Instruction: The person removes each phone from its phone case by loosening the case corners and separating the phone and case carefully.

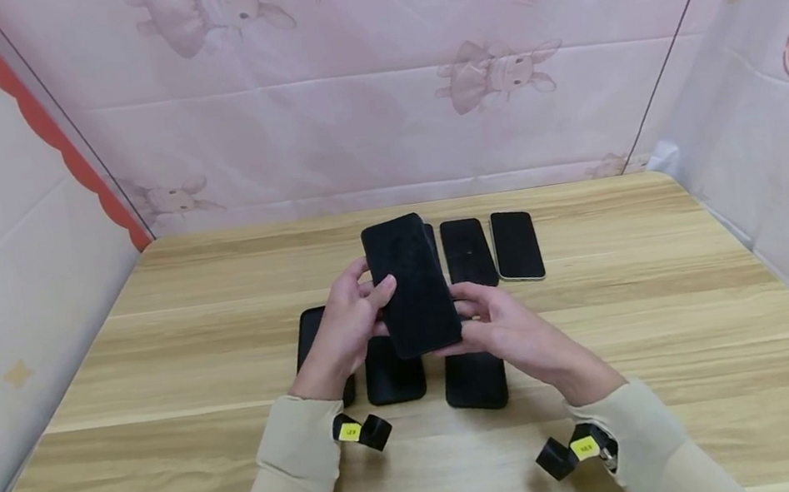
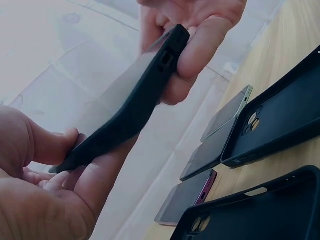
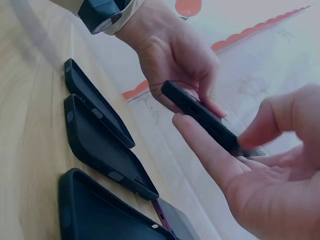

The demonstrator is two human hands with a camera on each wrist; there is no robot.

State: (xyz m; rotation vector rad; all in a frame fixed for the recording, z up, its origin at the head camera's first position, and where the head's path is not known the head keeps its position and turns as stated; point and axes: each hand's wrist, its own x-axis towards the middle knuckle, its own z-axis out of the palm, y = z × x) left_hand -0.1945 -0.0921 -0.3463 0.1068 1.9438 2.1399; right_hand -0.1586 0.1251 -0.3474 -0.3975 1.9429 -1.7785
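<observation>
Both hands hold a phone in a black case (image 1: 413,289), raised and tilted over the table, its dark screen toward the head camera. My left hand (image 1: 346,320) grips its left long edge, thumb on the screen and fingers behind. Around the lower right corner, my right hand (image 1: 508,327) pinches the phone, with fingers underneath as seen in the right wrist view. A port cutout shows in the case's end in the left wrist view. Three black phone cases lie below the hands: a left one (image 1: 310,331), a middle one (image 1: 394,376) and a right one (image 1: 476,384).
Behind the hands, a dark phone (image 1: 468,251) and a light-rimmed phone (image 1: 517,245) lie side by side. A third phone with a purplish edge (image 2: 206,187) is mostly hidden in the head view. The wooden table (image 1: 632,263) meets printed curtains at its back and sides.
</observation>
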